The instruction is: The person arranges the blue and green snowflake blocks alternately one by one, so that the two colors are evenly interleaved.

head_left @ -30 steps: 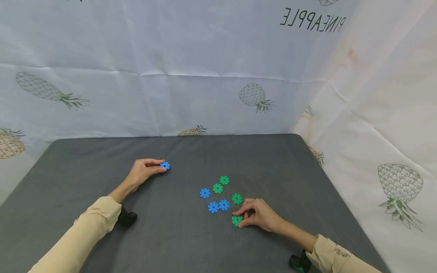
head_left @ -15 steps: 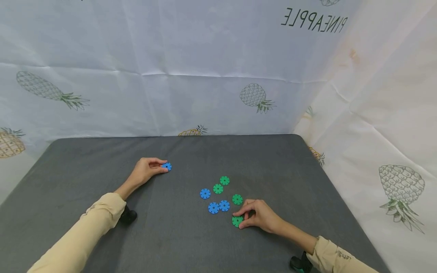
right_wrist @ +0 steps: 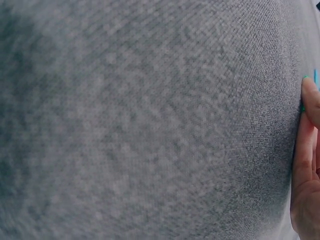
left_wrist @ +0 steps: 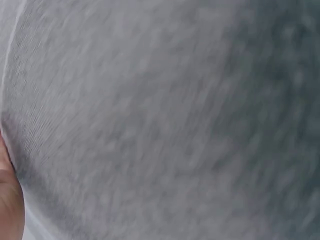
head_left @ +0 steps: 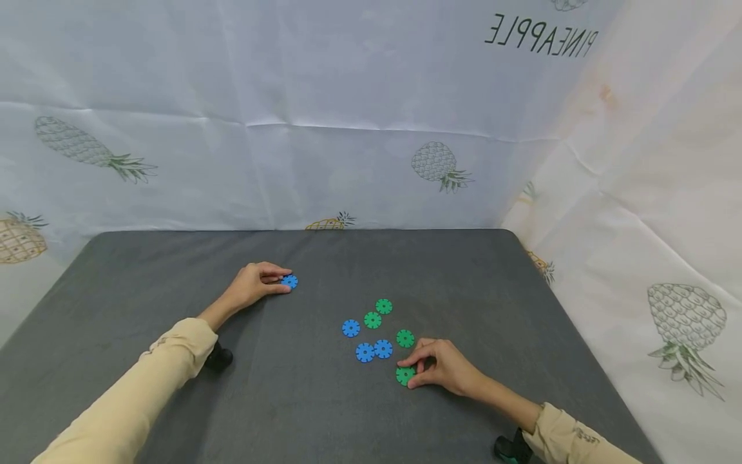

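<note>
The person's left hand (head_left: pixel 254 283) pinches a blue disc (head_left: pixel 290 281) between thumb and fingers; well apart from it, the right hand (head_left: pixel 445 367) pinches a green disc (head_left: pixel 404 376) by its edge. Six loose discs (head_left: pixel 373 320) lie between the two hands: rightward and nearer the person from the left hand, leftward and farther out from the right. The right hand is clearly the closer one, a second green disc (head_left: pixel 405 338) lying just beyond its fingers. Being round, the discs have no long axis. Whether either held disc is raised off the grey tabletop (head_left: pixel 307 412) cannot be told
</note>
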Demonstrator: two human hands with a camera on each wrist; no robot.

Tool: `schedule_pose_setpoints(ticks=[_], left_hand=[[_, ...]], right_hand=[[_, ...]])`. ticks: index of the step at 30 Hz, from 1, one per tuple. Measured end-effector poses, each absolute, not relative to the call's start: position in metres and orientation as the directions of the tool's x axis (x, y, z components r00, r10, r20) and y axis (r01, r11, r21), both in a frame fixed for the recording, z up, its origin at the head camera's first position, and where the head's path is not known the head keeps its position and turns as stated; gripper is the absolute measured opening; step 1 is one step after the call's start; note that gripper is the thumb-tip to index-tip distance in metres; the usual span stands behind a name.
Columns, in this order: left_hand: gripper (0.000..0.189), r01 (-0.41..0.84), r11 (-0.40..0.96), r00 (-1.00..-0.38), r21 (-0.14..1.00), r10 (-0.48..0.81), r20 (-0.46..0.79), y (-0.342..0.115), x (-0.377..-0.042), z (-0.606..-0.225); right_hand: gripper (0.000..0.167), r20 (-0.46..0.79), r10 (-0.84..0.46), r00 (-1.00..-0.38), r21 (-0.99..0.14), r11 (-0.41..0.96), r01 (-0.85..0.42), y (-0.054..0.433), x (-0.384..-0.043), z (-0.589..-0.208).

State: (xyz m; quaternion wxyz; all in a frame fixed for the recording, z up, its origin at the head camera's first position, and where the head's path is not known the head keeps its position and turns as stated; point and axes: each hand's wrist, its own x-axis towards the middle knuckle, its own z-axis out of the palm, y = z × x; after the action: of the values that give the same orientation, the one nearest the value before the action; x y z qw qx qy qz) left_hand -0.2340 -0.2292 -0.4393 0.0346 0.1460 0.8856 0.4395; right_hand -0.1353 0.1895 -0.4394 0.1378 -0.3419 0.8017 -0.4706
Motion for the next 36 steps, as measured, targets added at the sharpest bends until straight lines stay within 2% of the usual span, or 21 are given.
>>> schedule_pose_setpoints(ticks=[5,15,21,29,32,36], left_hand=[[0.041,0.238,0.572,-0.941,0.785,0.335,0.041,-0.233,-0.239,-0.434],[0.024,0.365,0.679,-0.91,0.637,0.405,0.089,-0.23,-0.25,-0.423],[0.024,0.338,0.703,-0.917,0.626,0.397,0.049,-0.227,-0.252,-0.419],[0.024,0.285,0.71,-0.928,0.644,0.374,-0.001,-0.224,-0.255,-0.415],[0.023,0.27,0.71,-0.929,0.651,0.371,-0.018,-0.223,-0.256,-0.413],[0.022,0.257,0.702,-0.926,0.664,0.375,-0.038,-0.223,-0.257,-0.413]], right_hand=[[0.032,0.078,-0.672,-0.736,-0.85,0.341,-0.402,0.19,-0.136,-0.439],[0.032,0.078,-0.666,-0.742,-0.831,0.367,-0.417,0.187,-0.136,-0.438],[0.031,0.029,-0.634,-0.773,-0.831,0.414,-0.371,0.187,-0.134,-0.437],[0.03,0.055,-0.613,-0.788,-0.848,0.388,-0.36,0.188,-0.133,-0.432],[0.03,0.049,-0.607,-0.794,-0.874,0.359,-0.328,0.189,-0.14,-0.428],[0.032,-0.012,-0.602,-0.799,-0.922,0.315,-0.224,0.191,-0.154,-0.422]])
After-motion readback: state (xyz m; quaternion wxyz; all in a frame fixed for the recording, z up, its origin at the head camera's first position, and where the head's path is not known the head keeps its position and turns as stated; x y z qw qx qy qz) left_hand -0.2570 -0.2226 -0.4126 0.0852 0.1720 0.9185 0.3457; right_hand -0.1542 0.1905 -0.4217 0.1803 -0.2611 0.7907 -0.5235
